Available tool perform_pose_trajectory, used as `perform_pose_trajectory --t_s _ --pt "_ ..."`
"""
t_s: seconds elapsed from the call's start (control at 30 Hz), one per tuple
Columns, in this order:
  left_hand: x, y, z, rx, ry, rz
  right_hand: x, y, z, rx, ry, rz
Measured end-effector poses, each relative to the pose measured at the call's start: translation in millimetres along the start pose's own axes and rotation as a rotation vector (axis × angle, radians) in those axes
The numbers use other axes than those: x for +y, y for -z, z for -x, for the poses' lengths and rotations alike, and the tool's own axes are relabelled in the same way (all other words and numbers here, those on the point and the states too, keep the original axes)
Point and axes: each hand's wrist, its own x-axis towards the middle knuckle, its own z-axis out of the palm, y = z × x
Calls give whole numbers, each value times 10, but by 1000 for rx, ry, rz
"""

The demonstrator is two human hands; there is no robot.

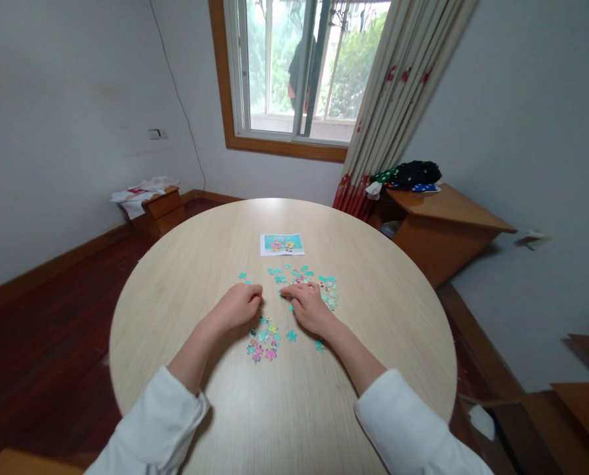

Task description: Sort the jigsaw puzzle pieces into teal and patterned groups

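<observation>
Small teal, pink and yellow jigsaw pieces (304, 276) lie scattered near the middle of a round, pale wooden table (195, 264). A joined cluster of pieces (263, 342) sits closer to me, between my wrists. My left hand (239, 305) rests on the table with its fingers curled in; what it holds, if anything, is hidden. My right hand (308, 307) lies palm down on the loose pieces, fingers together and bent, fingertips on a piece. A printed reference picture (281, 244) lies flat beyond the pieces.
A low wooden cabinet (163, 210) with papers on top stands at the back left. A wooden desk (442, 227) with dark clothes on it stands at the right, beside a curtain (398, 99) and a window (304, 66). Cardboard lies at the lower right.
</observation>
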Motion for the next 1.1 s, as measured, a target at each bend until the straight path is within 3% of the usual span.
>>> perform_pose_trajectory --t_s 0.2,0.4,0.5,0.8,1.1 --pt "-35 -4 -5 -65 -1 41 -104 -3 43 -113 70 -200" --pt "-63 -46 -27 -8 -16 54 66 -29 -15 122 -75 -79" --pt "-104 -71 -49 14 -16 55 148 -43 -34 156 -128 0" --pt "-146 -87 -57 21 -27 72 119 -52 -26 131 -137 35" --pt "-128 -80 -56 33 -36 37 4 -38 2 -41 -41 -130"
